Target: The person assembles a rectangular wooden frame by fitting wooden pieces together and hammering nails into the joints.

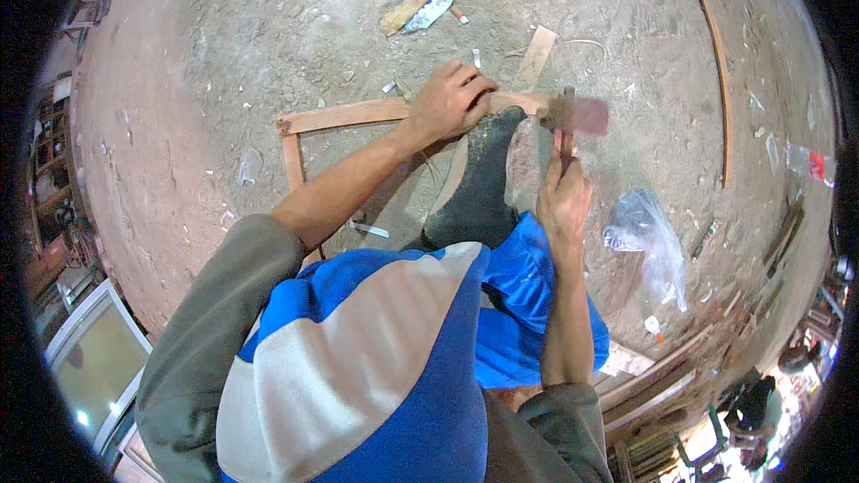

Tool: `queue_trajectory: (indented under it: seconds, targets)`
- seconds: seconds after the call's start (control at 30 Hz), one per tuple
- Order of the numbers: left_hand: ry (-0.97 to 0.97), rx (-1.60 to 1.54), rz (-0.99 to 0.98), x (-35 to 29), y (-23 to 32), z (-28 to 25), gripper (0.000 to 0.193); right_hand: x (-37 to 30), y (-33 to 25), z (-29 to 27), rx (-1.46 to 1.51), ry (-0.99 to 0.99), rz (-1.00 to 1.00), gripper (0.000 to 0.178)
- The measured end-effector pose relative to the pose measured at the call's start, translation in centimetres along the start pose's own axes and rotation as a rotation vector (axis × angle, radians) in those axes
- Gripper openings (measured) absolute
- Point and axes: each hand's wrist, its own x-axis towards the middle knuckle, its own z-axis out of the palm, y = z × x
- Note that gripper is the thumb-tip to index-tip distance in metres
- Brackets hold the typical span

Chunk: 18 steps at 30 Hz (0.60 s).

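Note:
A frame of pale wooden strips [349,114] lies on the dirt floor ahead of me. My left hand [452,100] grips its far bar, with the fingers curled over the wood. Close to that hand, my foot in a dark shoe or boot [483,183] rests against the bar. My right hand [565,197] is closed round the handle of a hammer [586,116]. Motion smears the hammer's reddish-brown and dark head, which is at the right end of the bar; whether it touches the wood I cannot tell. Another short wooden strip [537,55] sticks out beyond the bar.
A clear plastic bag [646,241] lies right of my knee. Farther right is a long thin wooden strip [716,80]. Scraps and a torn wrapper [428,14] litter the far floor. A framed panel [98,367] stands at the left, and timber lengths [658,385] lie lower right.

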Motion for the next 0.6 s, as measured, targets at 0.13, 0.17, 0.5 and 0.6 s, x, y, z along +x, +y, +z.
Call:
queue_trajectory:
  seconds: [0.13,0.17,0.5,0.6]
  targets:
    - [0.018,-0.027,-0.013,0.0,-0.7,-0.3,0.023,-0.5,-6.6,-3.6,0.3,0.285,0.051,0.025]
    - [0.018,-0.07,0.001,-0.1,-0.7,-0.4,0.022,-0.9,-4.6,-2.3,0.295,0.276,0.06,0.025]
    - [0.061,-0.095,0.056,0.6,0.0,-1.0,0.022,-0.3,-1.3,-1.6,0.188,0.13,-0.016,0.034]
    - [0.072,-0.098,0.08,0.7,-0.4,-0.8,0.023,1.4,-0.7,0.0,0.028,0.077,-0.079,0.039]
